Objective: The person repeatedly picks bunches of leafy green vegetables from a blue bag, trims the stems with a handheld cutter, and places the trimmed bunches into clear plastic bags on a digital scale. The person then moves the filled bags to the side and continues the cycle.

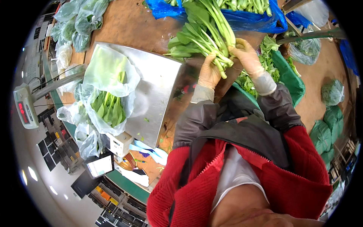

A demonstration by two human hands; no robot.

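Observation:
Leafy greens with thick pale stalks (223, 32) are between my two hands, over the wooden table. My left hand (210, 72) is closed round the lower stalk ends of the bunch, whose leaves (188, 36) point away to the left. My right hand (247, 56) grips the stalks from the other side, its fingers bent against them near the cut ends. Both hands look thinly gloved, with grey sleeve covers behind. Just beyond the hands lies a blue plastic bag (253, 22) with more of the same greens. A green-lined container (285, 75) with leaf scraps sits beside my right forearm.
To the left, a steel scale platform (151, 81) bears a clear bag of greens (109, 108); its red-lit display (25, 110) stands on a pole. Several bagged vegetables (81, 22) lie at the far left. A small screen (99, 166) and green bundles (328, 130) flank me.

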